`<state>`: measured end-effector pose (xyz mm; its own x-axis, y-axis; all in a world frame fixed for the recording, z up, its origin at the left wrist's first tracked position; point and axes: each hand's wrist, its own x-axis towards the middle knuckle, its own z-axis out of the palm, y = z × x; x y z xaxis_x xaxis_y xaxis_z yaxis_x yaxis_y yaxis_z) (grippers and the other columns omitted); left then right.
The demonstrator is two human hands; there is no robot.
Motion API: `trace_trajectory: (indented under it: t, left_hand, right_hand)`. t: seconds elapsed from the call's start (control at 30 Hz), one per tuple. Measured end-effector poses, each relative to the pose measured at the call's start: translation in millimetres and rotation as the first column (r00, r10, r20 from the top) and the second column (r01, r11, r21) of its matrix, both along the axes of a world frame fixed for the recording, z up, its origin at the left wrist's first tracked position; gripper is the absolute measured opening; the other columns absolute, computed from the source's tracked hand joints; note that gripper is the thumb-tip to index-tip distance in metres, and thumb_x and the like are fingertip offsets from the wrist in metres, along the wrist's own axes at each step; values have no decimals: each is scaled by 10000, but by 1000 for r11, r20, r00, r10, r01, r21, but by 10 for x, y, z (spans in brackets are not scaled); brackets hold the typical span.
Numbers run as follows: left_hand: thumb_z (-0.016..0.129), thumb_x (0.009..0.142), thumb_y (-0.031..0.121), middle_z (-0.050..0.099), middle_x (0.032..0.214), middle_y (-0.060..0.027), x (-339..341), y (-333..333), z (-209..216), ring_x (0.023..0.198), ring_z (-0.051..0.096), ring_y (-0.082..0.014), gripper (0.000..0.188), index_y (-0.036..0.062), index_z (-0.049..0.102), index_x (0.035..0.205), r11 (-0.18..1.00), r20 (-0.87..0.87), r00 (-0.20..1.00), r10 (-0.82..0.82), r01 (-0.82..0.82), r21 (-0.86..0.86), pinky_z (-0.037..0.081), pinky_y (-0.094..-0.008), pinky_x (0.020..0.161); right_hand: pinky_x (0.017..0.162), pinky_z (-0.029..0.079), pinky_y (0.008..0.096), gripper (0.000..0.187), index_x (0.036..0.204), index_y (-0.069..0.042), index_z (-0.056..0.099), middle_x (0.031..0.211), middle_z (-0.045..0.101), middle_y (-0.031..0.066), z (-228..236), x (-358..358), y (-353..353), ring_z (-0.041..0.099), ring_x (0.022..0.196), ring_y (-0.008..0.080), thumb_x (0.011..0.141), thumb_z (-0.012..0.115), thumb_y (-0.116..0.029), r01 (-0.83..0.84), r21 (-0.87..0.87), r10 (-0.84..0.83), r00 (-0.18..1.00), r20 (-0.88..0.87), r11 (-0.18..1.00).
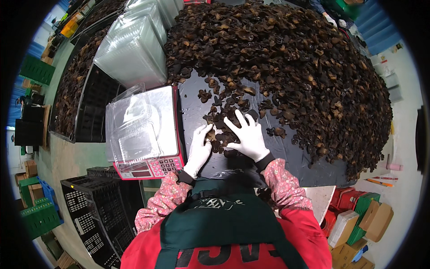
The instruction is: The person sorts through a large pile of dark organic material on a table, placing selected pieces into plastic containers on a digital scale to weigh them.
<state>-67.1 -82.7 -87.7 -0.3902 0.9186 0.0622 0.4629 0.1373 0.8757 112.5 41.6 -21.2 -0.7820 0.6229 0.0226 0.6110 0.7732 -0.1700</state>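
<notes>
A small scatter of dark brown wood ear mushrooms [218,117] lies on the black-covered table [192,98] in front of me. At its left edge is my left hand [199,150] in a white glove, fingers curved and apart beside the pieces. My right hand [249,137], also white-gloved, lies with spread fingers over the right side of the scatter. Neither hand visibly grips a piece, though what is under the right palm is hidden. Beyond them rises a large heap of wood ear mushrooms [286,58]. Left of my hands, a red-and-silver scale [167,107] carries a clear plastic container [134,134].
Stacked clear plastic containers [134,56] stand behind the scale. Farther left is a black crate [92,107] near more mushrooms. Black crates [101,215] sit at lower left, and cardboard boxes [376,219] at lower right. A co-worker's gloved hand [330,20] shows across the heap.
</notes>
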Motion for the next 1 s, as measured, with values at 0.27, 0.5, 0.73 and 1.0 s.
trace_trajectory:
  t: [0.27,0.5,0.73,1.0]
  left_hand:
    - [595,854,-41,575,1120,-102,18,91,13,991,629,-231,383,59,618,1222,999,13,999,41,-41,-24,504,-342,889]
    - [559,905,-52,640,1053,-17,-63,89,81,912,572,-87,293,20,606,1185,997,793,609,11,-66,37,472,-240,864]
    - [618,889,-16,591,903,12,48,343,16,779,515,-60,214,44,642,1093,979,404,903,145,-190,74,459,-225,712]
    - [656,935,66,637,890,-25,41,305,95,764,597,-94,107,35,620,1031,981,618,772,146,-193,9,507,-251,701]
  right_hand:
    - [875,523,393,312,1111,-206,731,1196,611,47,-255,93,116,585,1117,265,810,779,-276,68,-131,-98,964,-246,989]
    - [969,480,358,245,1027,-71,737,1109,643,124,-364,384,210,618,1092,269,794,778,-134,244,-413,-473,577,-665,878]
    - [777,490,244,234,1128,-25,708,1008,686,22,-183,540,274,611,833,85,898,732,-62,85,-806,-807,144,-572,586]
    - [724,515,260,237,1163,-25,672,1003,684,34,218,103,154,641,832,110,939,694,-101,-128,-852,-844,122,-522,508]
